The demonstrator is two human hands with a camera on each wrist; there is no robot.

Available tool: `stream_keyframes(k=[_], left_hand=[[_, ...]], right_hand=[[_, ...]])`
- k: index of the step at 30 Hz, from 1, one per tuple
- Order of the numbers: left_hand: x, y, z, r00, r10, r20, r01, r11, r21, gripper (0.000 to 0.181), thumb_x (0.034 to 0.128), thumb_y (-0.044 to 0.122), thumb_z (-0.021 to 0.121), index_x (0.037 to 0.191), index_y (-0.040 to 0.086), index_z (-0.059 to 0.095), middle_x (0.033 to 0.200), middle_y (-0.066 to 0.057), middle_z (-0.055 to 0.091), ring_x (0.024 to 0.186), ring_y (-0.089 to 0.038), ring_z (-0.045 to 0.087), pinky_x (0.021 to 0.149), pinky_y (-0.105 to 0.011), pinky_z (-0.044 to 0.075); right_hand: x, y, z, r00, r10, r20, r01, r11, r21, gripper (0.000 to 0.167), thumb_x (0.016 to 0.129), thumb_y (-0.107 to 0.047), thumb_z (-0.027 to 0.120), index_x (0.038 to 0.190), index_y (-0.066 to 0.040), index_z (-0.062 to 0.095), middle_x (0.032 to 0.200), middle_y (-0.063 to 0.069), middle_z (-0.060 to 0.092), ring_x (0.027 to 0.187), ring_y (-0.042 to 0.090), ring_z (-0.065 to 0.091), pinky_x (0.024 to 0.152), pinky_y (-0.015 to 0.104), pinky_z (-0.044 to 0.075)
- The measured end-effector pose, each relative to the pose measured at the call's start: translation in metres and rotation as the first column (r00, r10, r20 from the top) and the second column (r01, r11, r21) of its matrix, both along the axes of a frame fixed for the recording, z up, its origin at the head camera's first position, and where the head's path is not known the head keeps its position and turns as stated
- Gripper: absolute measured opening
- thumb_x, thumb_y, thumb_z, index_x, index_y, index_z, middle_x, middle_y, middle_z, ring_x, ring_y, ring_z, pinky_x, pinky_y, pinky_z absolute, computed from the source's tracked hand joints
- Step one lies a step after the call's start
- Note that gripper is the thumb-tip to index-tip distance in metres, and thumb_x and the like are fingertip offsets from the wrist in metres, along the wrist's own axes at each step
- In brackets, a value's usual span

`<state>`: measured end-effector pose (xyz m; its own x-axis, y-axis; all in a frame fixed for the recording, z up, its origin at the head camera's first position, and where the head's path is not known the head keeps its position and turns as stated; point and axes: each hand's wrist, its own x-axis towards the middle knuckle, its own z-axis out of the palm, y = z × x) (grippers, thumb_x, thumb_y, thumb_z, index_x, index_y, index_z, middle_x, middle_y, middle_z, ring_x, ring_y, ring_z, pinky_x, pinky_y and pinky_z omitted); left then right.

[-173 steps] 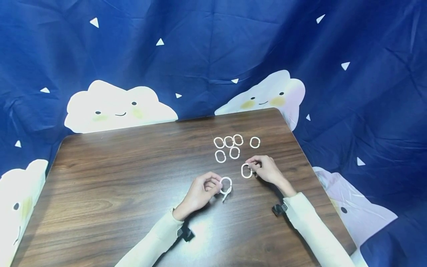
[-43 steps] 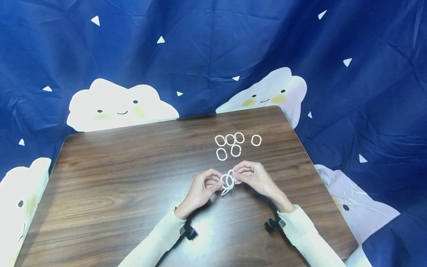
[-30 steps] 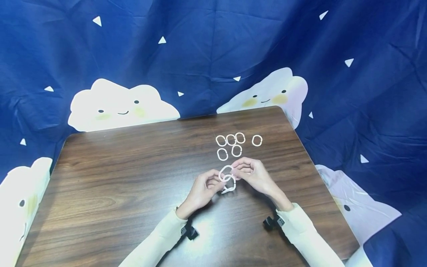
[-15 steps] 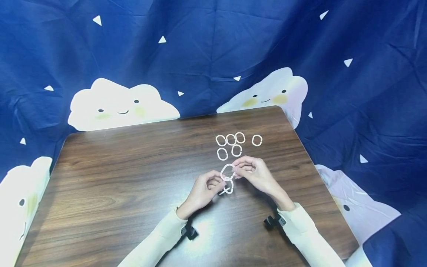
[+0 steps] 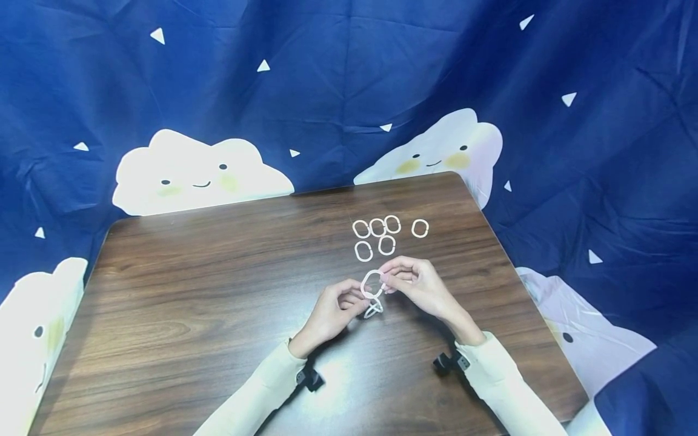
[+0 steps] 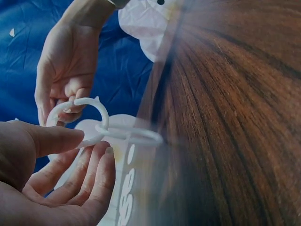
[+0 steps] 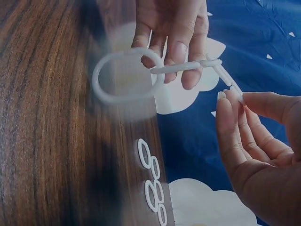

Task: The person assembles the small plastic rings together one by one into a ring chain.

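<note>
In the head view a white oval ring is held upright between both hands, with linked rings hanging below it. The right hand pinches the upper ring at its right side. The left hand pinches at the join of the rings from the left; which ring its fingertips touch is partly hidden. The left wrist view shows a split ring with a gap near the right hand's fingers. In the right wrist view a looped ring dangles from the chain, under the left hand.
Several loose white rings lie on the brown wooden table beyond the hands, with one ring apart to the right. A blue curtain with white clouds hangs behind the table.
The right hand has brought a ring from the table to the left hand's chain, and it is now linked through the chain's top ring. Lately the upper ring has turned slightly.
</note>
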<state>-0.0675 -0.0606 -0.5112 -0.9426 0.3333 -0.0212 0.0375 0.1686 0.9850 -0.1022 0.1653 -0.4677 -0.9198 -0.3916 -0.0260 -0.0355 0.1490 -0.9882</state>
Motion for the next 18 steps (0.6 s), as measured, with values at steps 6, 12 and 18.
stream_keyframes(k=[6, 12, 18], left_hand=[[-0.001, -0.001, 0.002, 1.0, -0.005, -0.014, 0.005, 1.0, -0.02, 0.027, 0.0928, -0.006, 0.07, 0.12, -0.009, 0.067, 0.106, -0.026, 0.076, 0.092, -0.037, 0.076, 0.075, -0.015, 0.063], [-0.005, -0.007, 0.006, 0.999, 0.03, -0.033, -0.031, 0.998, -0.045, 0.032, 0.0911, -0.012, 0.06, 0.122, -0.005, 0.069, 0.103, -0.026, 0.076, 0.092, -0.04, 0.075, 0.078, -0.028, 0.067], [-0.01, -0.01, 0.015, 0.995, 0.078, -0.057, -0.077, 0.997, 0.019, 0.022, 0.0978, -0.001, 0.066, 0.118, -0.002, 0.073, 0.102, -0.025, 0.078, 0.089, -0.046, 0.075, 0.08, -0.043, 0.067]], right_hand=[[0.001, 0.001, 0.001, 1.0, 0.013, -0.009, -0.012, 1.0, 0.01, 0.022, 0.098, -0.005, 0.069, 0.115, 0.008, 0.068, 0.098, 0.016, 0.077, 0.08, 0.012, 0.076, 0.078, 0.029, 0.067], [0.001, 0.001, 0.003, 1.0, 0.025, -0.004, -0.025, 1.0, 0.0, 0.025, 0.099, -0.005, 0.068, 0.117, 0.012, 0.066, 0.107, 0.038, 0.07, 0.081, 0.011, 0.076, 0.078, 0.029, 0.067], [0.0, 0.0, 0.005, 1.0, 0.023, 0.002, -0.023, 1.0, 0.016, 0.025, 0.099, -0.006, 0.069, 0.117, 0.012, 0.067, 0.109, 0.04, 0.069, 0.081, 0.012, 0.076, 0.078, 0.03, 0.068]])
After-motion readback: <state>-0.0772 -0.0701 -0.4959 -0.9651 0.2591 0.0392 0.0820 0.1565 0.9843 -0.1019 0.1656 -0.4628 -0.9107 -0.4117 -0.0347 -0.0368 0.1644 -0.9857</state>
